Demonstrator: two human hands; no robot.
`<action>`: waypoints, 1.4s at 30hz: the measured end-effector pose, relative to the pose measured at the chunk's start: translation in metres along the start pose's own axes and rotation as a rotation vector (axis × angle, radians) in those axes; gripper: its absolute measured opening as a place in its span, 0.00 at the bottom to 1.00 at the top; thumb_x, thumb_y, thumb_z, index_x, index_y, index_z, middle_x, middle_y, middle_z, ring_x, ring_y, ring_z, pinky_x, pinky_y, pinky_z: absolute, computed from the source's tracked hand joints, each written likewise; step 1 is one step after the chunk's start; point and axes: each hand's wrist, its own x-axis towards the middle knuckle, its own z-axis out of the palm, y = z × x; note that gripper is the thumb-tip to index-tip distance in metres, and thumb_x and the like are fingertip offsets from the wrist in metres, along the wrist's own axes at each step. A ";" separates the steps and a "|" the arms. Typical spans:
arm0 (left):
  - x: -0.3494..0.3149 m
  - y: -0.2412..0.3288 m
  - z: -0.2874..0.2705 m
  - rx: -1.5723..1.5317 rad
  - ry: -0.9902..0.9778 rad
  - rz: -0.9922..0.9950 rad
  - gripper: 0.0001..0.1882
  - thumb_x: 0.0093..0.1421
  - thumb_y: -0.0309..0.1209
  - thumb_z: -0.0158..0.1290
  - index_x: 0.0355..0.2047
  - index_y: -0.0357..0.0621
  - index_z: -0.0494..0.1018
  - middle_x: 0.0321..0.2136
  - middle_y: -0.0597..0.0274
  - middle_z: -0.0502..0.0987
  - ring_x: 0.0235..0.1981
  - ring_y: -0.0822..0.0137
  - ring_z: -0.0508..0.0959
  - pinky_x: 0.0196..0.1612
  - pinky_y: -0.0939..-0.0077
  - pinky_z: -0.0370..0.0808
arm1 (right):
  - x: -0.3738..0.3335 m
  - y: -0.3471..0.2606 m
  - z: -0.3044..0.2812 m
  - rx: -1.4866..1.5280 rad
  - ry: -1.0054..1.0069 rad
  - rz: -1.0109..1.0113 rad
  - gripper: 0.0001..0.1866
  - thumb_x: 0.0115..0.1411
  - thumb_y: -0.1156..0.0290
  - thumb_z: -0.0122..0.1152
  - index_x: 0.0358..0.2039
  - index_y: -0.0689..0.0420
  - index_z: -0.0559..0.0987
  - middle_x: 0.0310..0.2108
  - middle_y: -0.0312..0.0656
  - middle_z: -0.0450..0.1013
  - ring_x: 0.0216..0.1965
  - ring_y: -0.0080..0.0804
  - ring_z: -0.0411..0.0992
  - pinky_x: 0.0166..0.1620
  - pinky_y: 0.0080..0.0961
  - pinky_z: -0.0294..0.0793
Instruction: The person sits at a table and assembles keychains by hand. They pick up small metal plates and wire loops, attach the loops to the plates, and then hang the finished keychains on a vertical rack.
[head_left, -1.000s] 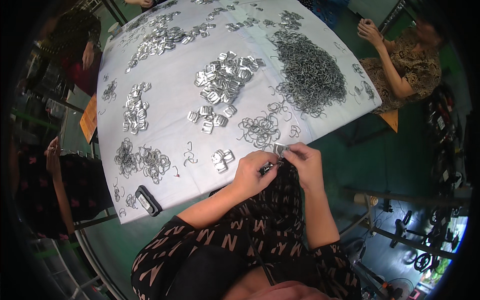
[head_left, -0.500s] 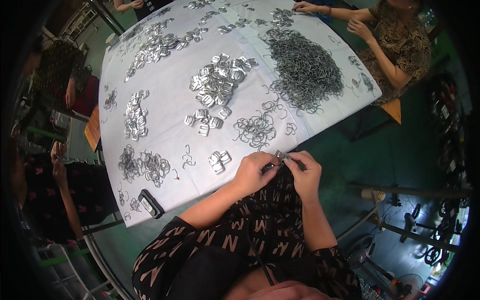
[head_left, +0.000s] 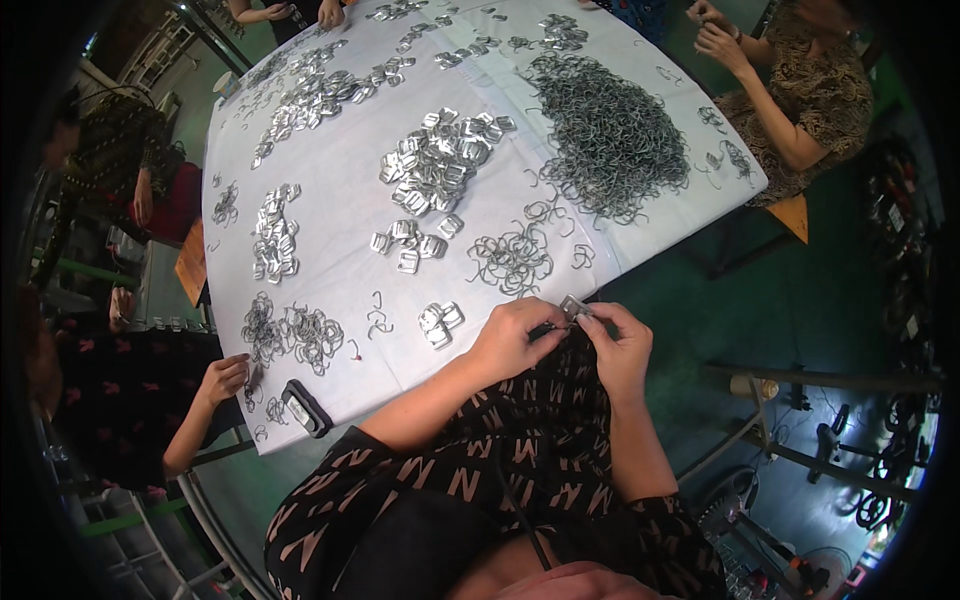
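Observation:
Just off the table's front edge, my right hand (head_left: 620, 342) pinches a small silver metal buckle (head_left: 573, 305) between thumb and fingers. My left hand (head_left: 517, 336) is closed against the buckle's lower left side, its thumb and forefinger pressed together; whatever thin part lies between them is too small to make out. Closest to my left hand on the table are a few stacked silver buckles (head_left: 438, 322). Beyond both hands lies a loose cluster of bent wire hooks (head_left: 510, 262), with a larger heap of buckles (head_left: 435, 165) farther back.
A big mound of wire hooks (head_left: 610, 140) covers the right part of the white-covered table (head_left: 350, 200). At the front left corner sits a black-rimmed rectangular object (head_left: 304, 408), near more hooks (head_left: 315, 335). A co-worker's hand (head_left: 228, 378) reaches that corner; other people sit around.
My hands have shifted slightly right with the buckle, which is tilted a little differently. The co-worker on the left has put a hand on the table; the one at right has drawn a hand back.

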 end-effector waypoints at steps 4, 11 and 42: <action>0.018 -0.020 -0.022 0.103 0.104 -0.074 0.05 0.51 0.23 0.57 0.30 0.38 0.76 0.30 0.51 0.79 0.33 0.50 0.79 0.36 0.64 0.76 | 0.000 -0.001 -0.005 -0.004 0.044 -0.007 0.05 0.55 0.79 0.65 0.32 0.66 0.79 0.25 0.37 0.74 0.27 0.20 0.69 0.32 0.18 0.68; 0.069 -0.076 -0.040 1.107 -0.071 -0.162 0.05 0.53 0.26 0.53 0.25 0.40 0.79 0.27 0.54 0.78 0.30 0.55 0.80 0.34 0.68 0.78 | 0.002 -0.003 -0.013 -0.028 0.064 -0.031 0.05 0.54 0.79 0.65 0.31 0.66 0.79 0.24 0.37 0.73 0.26 0.20 0.68 0.31 0.17 0.66; 0.001 0.013 -0.020 -0.197 0.032 -0.063 0.05 0.53 0.22 0.56 0.29 0.37 0.71 0.38 0.53 0.77 0.41 0.63 0.77 0.47 0.72 0.72 | -0.009 -0.003 0.006 -0.299 -0.056 -0.155 0.06 0.50 0.75 0.68 0.29 0.60 0.81 0.26 0.42 0.77 0.30 0.39 0.73 0.38 0.31 0.69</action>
